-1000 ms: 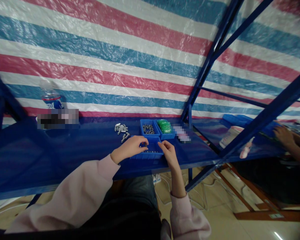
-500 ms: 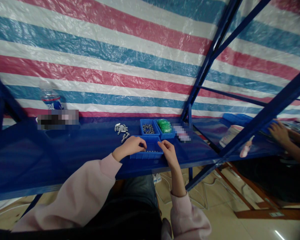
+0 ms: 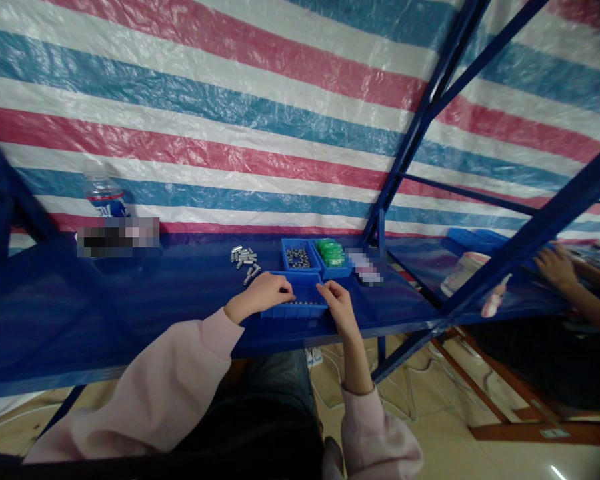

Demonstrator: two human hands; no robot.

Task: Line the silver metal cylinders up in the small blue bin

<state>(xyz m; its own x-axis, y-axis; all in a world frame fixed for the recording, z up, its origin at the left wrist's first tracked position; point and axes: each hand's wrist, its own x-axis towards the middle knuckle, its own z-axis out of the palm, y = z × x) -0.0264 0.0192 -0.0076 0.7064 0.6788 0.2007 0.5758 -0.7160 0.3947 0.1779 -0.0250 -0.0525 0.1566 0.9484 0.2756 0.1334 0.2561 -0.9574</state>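
A shallow blue plastic bin [image 3: 295, 311] stands near the front edge of the blue table, with a row of small light-coloured pieces [image 3: 303, 303] along its near wall. Over its left end is my left hand [image 3: 266, 292], thumb and fingers pinched together; whatever they hold is hidden. My right hand [image 3: 339, 301] is at the bin's right end, fingers curled and fingertips at the wall. I cannot tell whether they grip the wall or a small piece. Several silvery metal cylinders [image 3: 244, 256] lie loose on the table beyond my left hand.
Behind the bin stand a blue bin [image 3: 283, 255] of small metal parts and another [image 3: 336, 273] of green packets. A bottle [image 3: 109, 203] is at the back left. Blue frame bars [image 3: 425, 113] slant up at right; past them are a white tub [image 3: 463, 273] and another person's hand [image 3: 557, 265].
Both my hands stay almost exactly where they were over the bin. The view has shifted very slightly, and the other person's hand at far right has moved a little.
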